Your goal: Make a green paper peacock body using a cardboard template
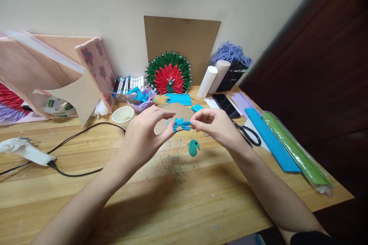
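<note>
My left hand (148, 132) and my right hand (214, 124) are raised over the middle of the wooden table (172, 191), both pinched on a small folded blue paper piece (181, 124) held between them. Just behind it lies a brown cardboard cutout (178, 113). A small teal peacock-body cutout (194, 147) lies flat on the table just below my right hand. A finished red and green paper peacock fan (170, 72) leans against a brown cardboard sheet (182, 42) at the back.
A glue gun (25, 149) with a black cord (77, 153) lies at the left. A white cup (123, 115), marker pens (128, 83), a bowl of paper bits (142, 97), black scissors (248, 133), a phone (225, 104), blue and green paper rolls (287, 145) and white rolls (208, 80) surround the work area.
</note>
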